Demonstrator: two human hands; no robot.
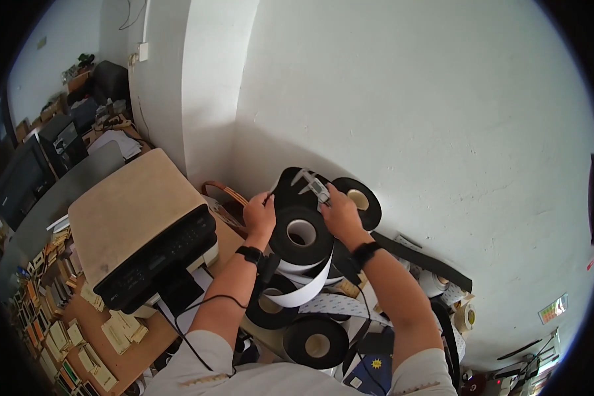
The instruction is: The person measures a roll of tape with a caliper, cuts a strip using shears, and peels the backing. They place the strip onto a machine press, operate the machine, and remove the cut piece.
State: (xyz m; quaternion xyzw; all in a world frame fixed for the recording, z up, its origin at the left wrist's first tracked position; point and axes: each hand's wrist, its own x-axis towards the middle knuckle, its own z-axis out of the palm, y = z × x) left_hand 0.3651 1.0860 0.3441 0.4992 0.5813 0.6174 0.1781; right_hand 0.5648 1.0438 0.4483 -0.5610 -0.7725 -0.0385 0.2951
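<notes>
Two bare forearms reach up and inward from short white sleeves, the left forearm leaning right and the right forearm leaning left. Black bands circle both wrists. The left hand is curled, thumb and forefinger drawn together; the right hand is bent around in a grip, level with it.

the right hand hides part of the caliper, its display too small to read, and the shirt is cropped below.
</notes>
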